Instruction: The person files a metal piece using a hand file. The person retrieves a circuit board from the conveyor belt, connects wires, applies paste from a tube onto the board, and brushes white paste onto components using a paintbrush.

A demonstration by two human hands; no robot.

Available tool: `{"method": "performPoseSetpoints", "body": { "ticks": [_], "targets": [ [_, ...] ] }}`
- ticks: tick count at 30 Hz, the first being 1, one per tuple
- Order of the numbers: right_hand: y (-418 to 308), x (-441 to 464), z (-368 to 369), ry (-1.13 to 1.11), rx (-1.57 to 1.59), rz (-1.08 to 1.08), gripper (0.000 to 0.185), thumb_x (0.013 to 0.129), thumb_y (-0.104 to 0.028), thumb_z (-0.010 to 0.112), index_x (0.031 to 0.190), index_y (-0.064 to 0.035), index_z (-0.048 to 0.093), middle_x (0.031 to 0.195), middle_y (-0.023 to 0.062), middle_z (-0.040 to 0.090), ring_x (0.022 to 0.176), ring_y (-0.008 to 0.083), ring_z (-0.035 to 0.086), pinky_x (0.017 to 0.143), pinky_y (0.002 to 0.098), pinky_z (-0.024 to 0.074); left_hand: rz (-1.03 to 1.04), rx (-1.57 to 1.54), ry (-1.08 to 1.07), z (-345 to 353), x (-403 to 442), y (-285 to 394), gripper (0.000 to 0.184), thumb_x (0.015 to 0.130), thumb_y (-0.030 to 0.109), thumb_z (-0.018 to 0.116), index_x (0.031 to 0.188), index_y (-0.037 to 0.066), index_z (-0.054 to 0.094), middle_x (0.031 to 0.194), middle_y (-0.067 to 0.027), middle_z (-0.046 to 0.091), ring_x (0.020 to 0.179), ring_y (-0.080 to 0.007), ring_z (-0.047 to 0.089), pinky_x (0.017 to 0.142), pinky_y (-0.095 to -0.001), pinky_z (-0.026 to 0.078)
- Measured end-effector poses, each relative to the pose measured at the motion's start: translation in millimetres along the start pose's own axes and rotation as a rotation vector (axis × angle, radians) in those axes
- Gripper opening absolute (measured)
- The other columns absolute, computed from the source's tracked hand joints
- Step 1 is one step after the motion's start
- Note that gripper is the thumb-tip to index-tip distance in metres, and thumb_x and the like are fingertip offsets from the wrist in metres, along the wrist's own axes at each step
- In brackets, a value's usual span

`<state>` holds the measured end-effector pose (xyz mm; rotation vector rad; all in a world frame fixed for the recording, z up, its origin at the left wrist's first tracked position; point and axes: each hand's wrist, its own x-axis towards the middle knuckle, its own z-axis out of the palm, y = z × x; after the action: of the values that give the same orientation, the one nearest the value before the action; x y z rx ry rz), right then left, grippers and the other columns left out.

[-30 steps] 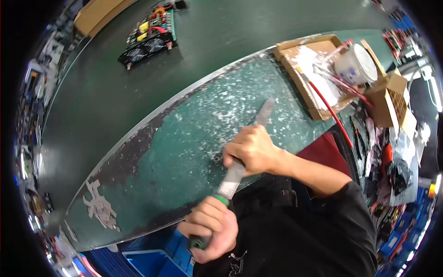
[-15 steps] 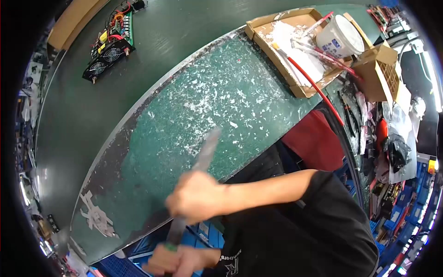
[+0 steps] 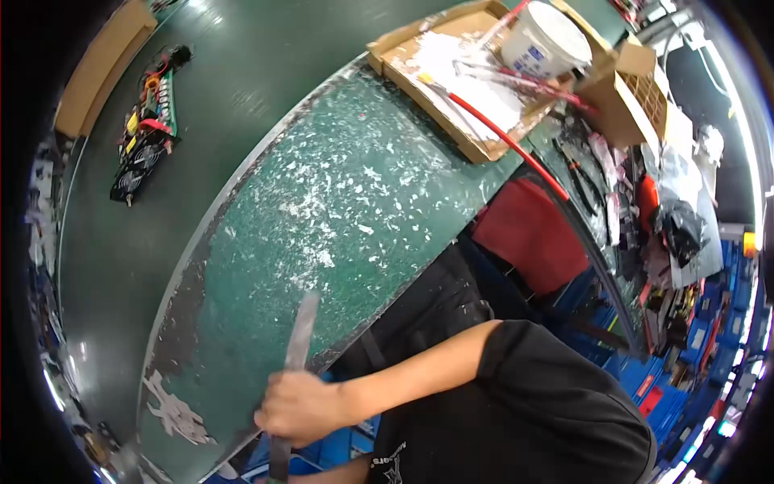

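A long flat metal scraper (image 3: 301, 332) slants over the green bench mat (image 3: 230, 310), its tip at the white flakes (image 3: 322, 206). My right hand (image 3: 302, 407) is closed round the middle of its blade. Below it, at the bottom edge of the view, my left hand (image 3: 300, 479) is at the scraper's lower end. Most of that hand is cut off, and its fingers do not show clearly now; half a second ago they were wrapped round the green handle end.
A shallow cardboard tray (image 3: 431, 101) at the far side holds white scraps, red-handled tools and a white bucket (image 3: 548, 40). Pliers (image 3: 582, 177) lie to the right. A circuit board with fans (image 3: 145, 133) stands at left. Peeled strips (image 3: 177, 415) lie near the bench corner.
The scraper and both hands have come down and left in the view, toward my body; the left hand has mostly left the frame. The whole view has shifted too.
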<state>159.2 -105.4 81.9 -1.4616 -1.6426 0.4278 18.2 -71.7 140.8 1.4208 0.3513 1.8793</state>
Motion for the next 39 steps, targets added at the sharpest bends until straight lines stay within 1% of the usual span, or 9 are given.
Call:
{"method": "performPoseSetpoints", "body": {
  "ticks": [2, 4, 5, 6, 14, 18, 24, 34, 39],
  "targets": [
    [25.4, -13.7, -36.1, 0.013, -0.033, 0.089, 0.027, 0.058, -0.031, 0.074, 0.072, -0.0124, 0.061, 0.062, 0.0056, 0.059, 0.06, 0.0294, 0.063, 0.054, 0.0426, 0.049, -0.156, -0.442, -0.073, 36.5, -13.2, -8.1, 0.04, 0.099, 0.039, 0.058, 0.09, 0.0, 0.052, 0.061, -0.0019, 0.044, 0.047, -0.0119, 0.042, 0.047, -0.0262, 0.039],
    [52.8, -34.8, -81.0, 0.119, -0.177, 0.168, 0.021, 0.062, -0.033, 0.075, 0.072, -0.0191, 0.062, 0.062, 0.0002, 0.061, 0.057, 0.025, 0.063, 0.053, 0.0427, 0.0492, -0.56, -0.069, 0.925, 116.5, -21.7, -27.2, 0.039, 0.093, 0.046, 0.048, 0.076, 0.012, 0.038, 0.055, 0.0003, 0.035, 0.047, -0.0114, 0.032, 0.055, -0.0296, 0.03],
    [63.5, -45.2, -99.4, 0.152, -0.277, 0.157, 0.019, 0.064, -0.034, 0.075, 0.073, -0.0208, 0.064, 0.062, -0.0013, 0.061, 0.055, 0.0225, 0.062, 0.053, 0.0402, 0.0476, -0.76, -0.217, 0.958, 127.7, -30.8, -26.5, 0.04, 0.093, 0.048, 0.047, 0.078, 0.012, 0.04, 0.054, 0.0007, 0.035, 0.046, -0.0111, 0.031, 0.052, -0.0294, 0.028],
    [73.1, -56.1, -111.9, 0.171, -0.322, 0.161, 0.017, 0.064, -0.03, 0.076, 0.072, -0.0199, 0.064, 0.059, -0.0013, 0.059, 0.052, 0.0215, 0.06, 0.052, 0.0379, 0.0447, -0.725, -0.611, 0.178, 104.5, -59.6, -37.2, 0.041, 0.094, 0.05, 0.046, 0.079, 0.012, 0.041, 0.053, 0.0008, 0.034, 0.045, -0.011, 0.029, 0.049, -0.0296, 0.026],
    [43.7, -15.1, -82.4, 0.08, -0.26, 0.099, 0.027, 0.07, -0.006, 0.075, 0.06, -0.006, 0.049, 0.052, 0.0092, 0.043, 0.045, 0.0316, 0.043, 0.049, 0.0414, 0.031, -0.658, -0.063, -0.012, 27.6, -46.2, -34.2, 0.038, 0.09, 0.035, 0.051, 0.09, -0.002, 0.05, 0.086, -0.0277, 0.067, 0.076, -0.0334, 0.066, 0.08, -0.046, 0.053],
    [17.9, 18.0, -44.2, -0.123, -0.19, -0.116, 0.026, 0.069, -0.009, 0.077, 0.062, -0.007, 0.052, 0.058, 0.0069, 0.049, 0.055, 0.0285, 0.049, 0.055, 0.0394, 0.0351, -1.121, 0.073, 0.174, -55.8, -32.6, 26.2, 0.043, 0.089, 0.028, 0.055, 0.099, -0.014, 0.058, 0.096, -0.0293, 0.067, 0.086, -0.0364, 0.071, 0.079, -0.0477, 0.06],
    [-49.6, 59.8, -28.4, -0.19, -0.03, -0.414, 0.034, 0.067, -0.013, 0.079, 0.098, -0.0054, 0.067, 0.107, 0.0104, 0.057, 0.103, 0.0334, 0.057, 0.087, 0.0531, 0.0421, -0.841, 0.13, 0.787, -116.6, -52.5, 74.8, 0.05, 0.097, 0.041, 0.053, 0.106, -0.008, 0.06, 0.094, -0.0184, 0.068, 0.081, -0.0339, 0.071, 0.071, -0.0437, 0.063],
    [3.6, 4.7, -57.5, -0.297, 0.123, -0.19, 0.017, 0.071, 0.0, 0.071, 0.086, -0.0031, 0.065, 0.082, 0.0094, 0.066, 0.073, 0.0288, 0.064, 0.066, 0.0387, 0.0465, -0.264, -0.048, 0.855, -305.8, 56.2, 82.9, 0.053, 0.101, 0.017, 0.049, 0.135, -0.021, 0.035, 0.141, -0.0291, 0.045, 0.134, -0.0349, 0.044, 0.119, -0.0421, 0.036],
    [4.9, -11.9, -60.4, -0.34, 0.059, -0.067, 0.012, 0.074, -0.002, 0.072, 0.085, -0.0047, 0.067, 0.078, 0.0074, 0.067, 0.07, 0.027, 0.064, 0.065, 0.0371, 0.0493, -0.162, -0.048, 0.901, -426.5, 136.1, -9.5, 0.042, 0.101, 0.011, 0.045, 0.126, -0.022, 0.039, 0.132, -0.0339, 0.05, 0.125, -0.0415, 0.054, 0.108, -0.044, 0.05]
  ]
}}
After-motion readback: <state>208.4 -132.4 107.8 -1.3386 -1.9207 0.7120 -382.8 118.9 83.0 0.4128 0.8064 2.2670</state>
